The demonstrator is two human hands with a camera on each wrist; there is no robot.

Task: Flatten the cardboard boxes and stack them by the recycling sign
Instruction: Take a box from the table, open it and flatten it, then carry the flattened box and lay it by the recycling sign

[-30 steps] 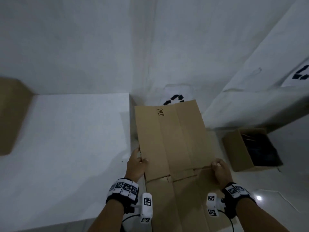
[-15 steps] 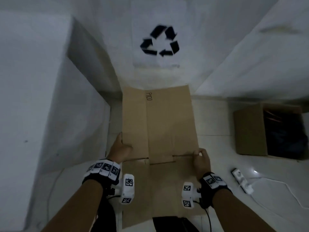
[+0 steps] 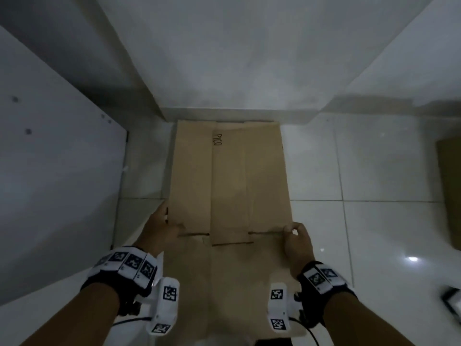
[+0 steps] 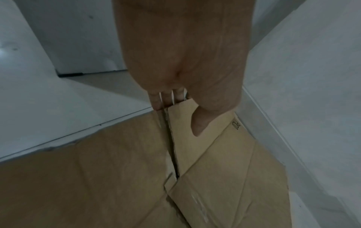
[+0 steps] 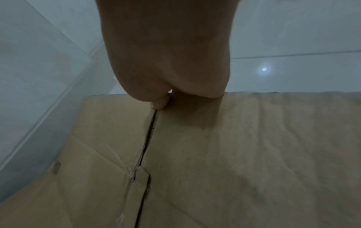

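A flattened brown cardboard box (image 3: 229, 186) marked "PICO" lies lengthwise in front of me, its far edge at the foot of the white wall (image 3: 249, 71). My left hand (image 3: 162, 223) grips its left edge at a flap slit, thumb on top (image 4: 199, 123) and fingers underneath. My right hand (image 3: 295, 236) pinches the right edge at the opposite slit (image 5: 158, 103). The cardboard (image 4: 215, 169) fills the lower part of both wrist views (image 5: 234, 154). The recycling sign is out of view.
A white cabinet or panel (image 3: 55, 171) stands close on the left. White floor tiles (image 3: 374, 171) spread to the right. Another brown cardboard box (image 3: 451, 191) shows at the right edge, and a small dark-and-white object (image 3: 452, 299) lies at the lower right.
The flattened box has gone down toward the floor at the wall's foot, both hands still on its edges. My view has tipped downward, so the recycling sign has left the frame.
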